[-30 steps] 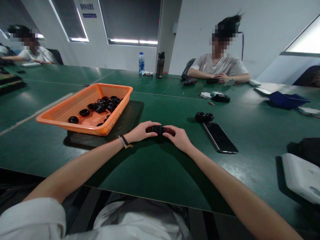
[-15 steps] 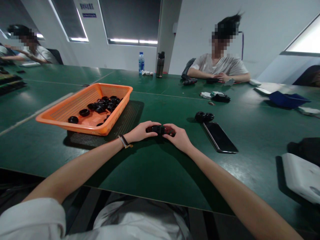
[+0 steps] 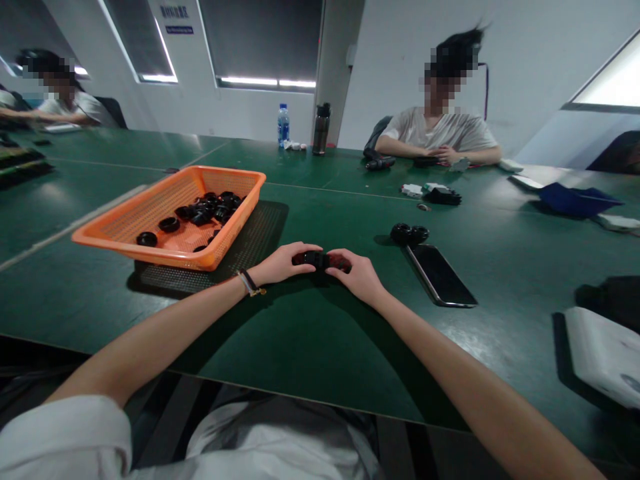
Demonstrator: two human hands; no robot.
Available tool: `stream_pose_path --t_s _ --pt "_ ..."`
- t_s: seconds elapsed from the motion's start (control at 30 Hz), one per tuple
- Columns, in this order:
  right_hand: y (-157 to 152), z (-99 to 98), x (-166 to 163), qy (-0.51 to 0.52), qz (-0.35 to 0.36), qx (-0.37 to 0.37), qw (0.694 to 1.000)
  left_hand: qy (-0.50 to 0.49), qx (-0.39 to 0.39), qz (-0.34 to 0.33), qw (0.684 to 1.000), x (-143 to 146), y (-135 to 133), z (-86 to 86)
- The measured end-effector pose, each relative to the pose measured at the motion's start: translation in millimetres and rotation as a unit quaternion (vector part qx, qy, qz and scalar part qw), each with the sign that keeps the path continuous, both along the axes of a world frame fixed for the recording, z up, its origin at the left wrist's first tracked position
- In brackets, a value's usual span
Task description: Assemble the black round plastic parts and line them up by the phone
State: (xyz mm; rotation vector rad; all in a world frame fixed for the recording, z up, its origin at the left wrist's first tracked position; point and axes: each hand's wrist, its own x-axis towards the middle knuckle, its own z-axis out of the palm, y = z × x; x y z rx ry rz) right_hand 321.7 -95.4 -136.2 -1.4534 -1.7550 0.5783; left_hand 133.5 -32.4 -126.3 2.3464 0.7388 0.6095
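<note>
Just above the green table, my left hand (image 3: 286, 263) is closed round one end of a small black part (image 3: 319, 260). My right hand (image 3: 357, 272) pinches the other end, which looks dark reddish between the fingers. Whether this is one piece or two pressed together I cannot tell, and the fingers cover much of it. To the left stands an orange plastic basket (image 3: 227, 247) holding several round black parts (image 3: 203, 215). Right of my hands, a pair of similar black round parts (image 3: 410, 234) lies by the top of a phone (image 3: 441, 275).
A white device (image 3: 603, 353) lies at the right edge of the green table (image 3: 310, 360). Across the table sits a person (image 3: 440, 130), with a blue tray (image 3: 577, 199) to the right. A water bottle (image 3: 283, 125) and a dark flask (image 3: 321, 130) stand at the back.
My hands stay in almost the same place, both still on the black part. At far left, another person's raised arm has come down toward the table.
</note>
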Motion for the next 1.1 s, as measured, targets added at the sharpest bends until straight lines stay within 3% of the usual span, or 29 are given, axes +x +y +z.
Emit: stream_pose_path --t_s 1.1 --pt "0.5 -3.3 3.2 -0.033 0.002 0.032 0.999 0.004 -0.005 0.004 1.0 0.1 0.0 -0.4"
